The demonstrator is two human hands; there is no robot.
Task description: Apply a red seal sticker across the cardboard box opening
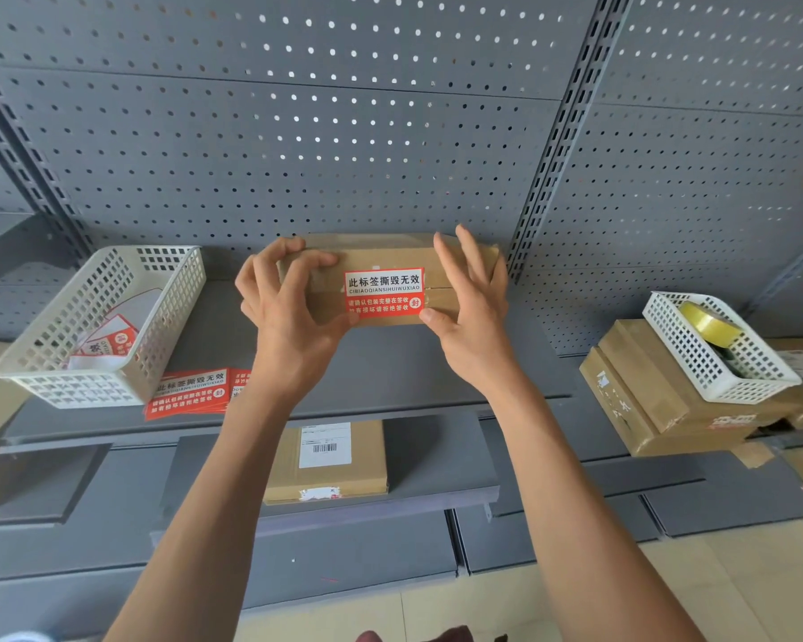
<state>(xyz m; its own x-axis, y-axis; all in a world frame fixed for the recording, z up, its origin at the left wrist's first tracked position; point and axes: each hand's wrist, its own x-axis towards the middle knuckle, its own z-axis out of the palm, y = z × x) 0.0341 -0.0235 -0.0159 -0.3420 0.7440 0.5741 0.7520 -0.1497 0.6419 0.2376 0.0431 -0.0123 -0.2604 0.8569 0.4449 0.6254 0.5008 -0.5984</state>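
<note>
A brown cardboard box (381,254) is held up in front of the grey pegboard, above the upper shelf. A red and white seal sticker (384,291) lies across its flap seam on the face turned to me. My left hand (288,308) grips the box's left end, fingers curled over the top edge. My right hand (471,308) holds the right end, thumb beside the sticker's lower right corner and fingers spread upward.
A white basket (98,326) with sticker sheets stands at the left, and loose red stickers (191,392) lie beside it. Another labelled box (328,461) rests on the lower shelf. At the right, a white basket (715,349) holding yellow tape (708,322) sits on stacked boxes (645,400).
</note>
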